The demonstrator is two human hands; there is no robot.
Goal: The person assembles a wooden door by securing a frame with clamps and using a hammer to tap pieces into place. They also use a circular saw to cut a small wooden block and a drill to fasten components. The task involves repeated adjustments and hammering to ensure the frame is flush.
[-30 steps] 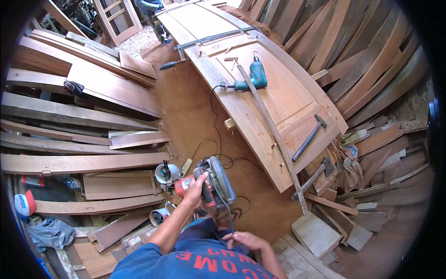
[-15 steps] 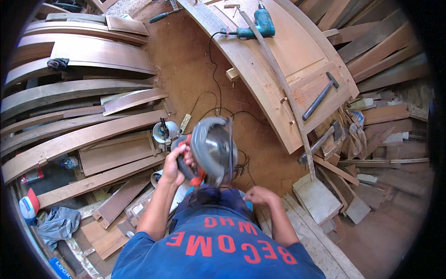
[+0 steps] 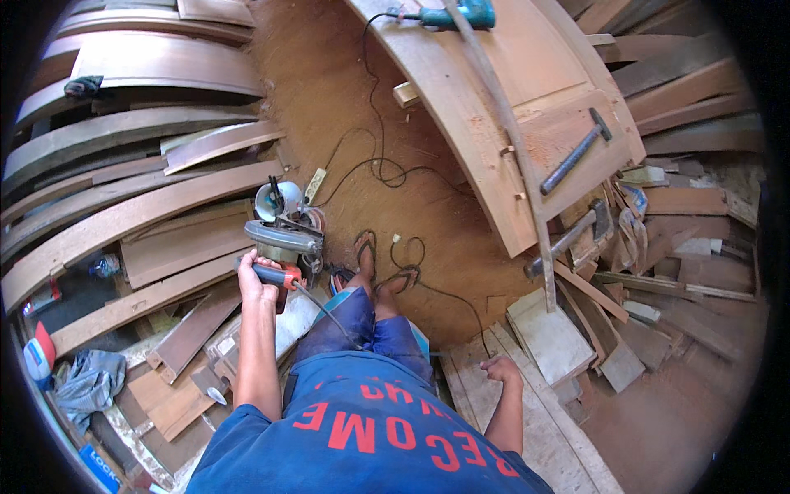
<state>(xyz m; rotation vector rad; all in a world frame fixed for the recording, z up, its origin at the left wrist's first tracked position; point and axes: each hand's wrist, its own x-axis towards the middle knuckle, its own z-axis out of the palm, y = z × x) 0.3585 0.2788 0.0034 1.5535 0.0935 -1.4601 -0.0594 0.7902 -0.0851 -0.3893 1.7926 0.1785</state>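
Head view: long planks [image 3: 123,222] lie stacked across the left, and a door panel [image 3: 527,123] leans over the far right, bearing a drill [image 3: 448,15] and a hammer [image 3: 576,152]. A second hammer [image 3: 568,239] lies just below the panel's near edge, among offcuts. Between them a strip of bare dirt floor [image 3: 346,99] stays open, crossed by a black cord [image 3: 378,165]. The left hand [image 3: 257,284] is closed around the red handle of a circular saw [image 3: 284,239], held low at the planks' edge, just left of the feet. The right hand [image 3: 500,370] hangs loosely curled and empty over a near board [image 3: 527,428].
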